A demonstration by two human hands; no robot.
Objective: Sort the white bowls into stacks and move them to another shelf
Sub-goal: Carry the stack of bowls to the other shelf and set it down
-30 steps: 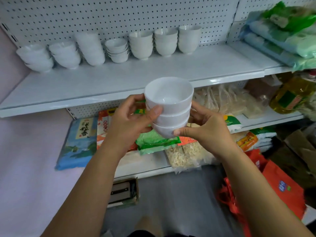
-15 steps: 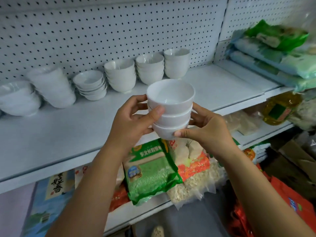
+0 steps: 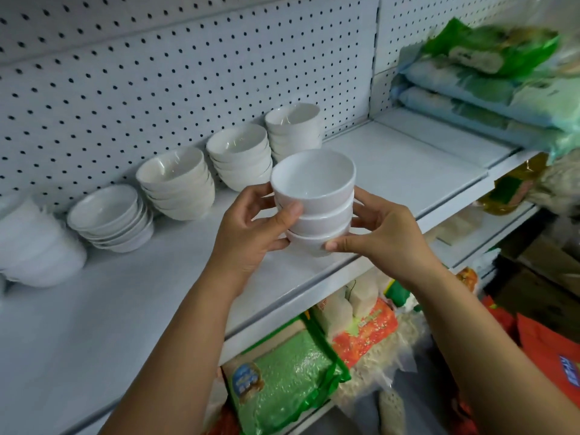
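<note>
White bowls (image 3: 179, 183) in stacks line the shelf (image 3: 392, 171) back; a three-bowl stack (image 3: 314, 189) hangs above its front edge, gripped between the left hand (image 3: 248, 237) and right hand (image 3: 389, 237). Lower it level, base flat, before either hand lets go.

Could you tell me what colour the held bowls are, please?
The held bowls are plain white; head view.

A white metal shelf (image 3: 392, 171) backed by pegboard (image 3: 157, 73) is seen. Five stacks are ranged along its back edge. Three stacks of deep white bowls (image 3: 240, 157) are set at the right. A stack of shallow dishes (image 3: 110, 218) is placed just beside them, and a blurred white stack (image 3: 34, 249) at the far left. On the adjoining shelf section, plastic bags (image 3: 470, 86) are piled.
</note>
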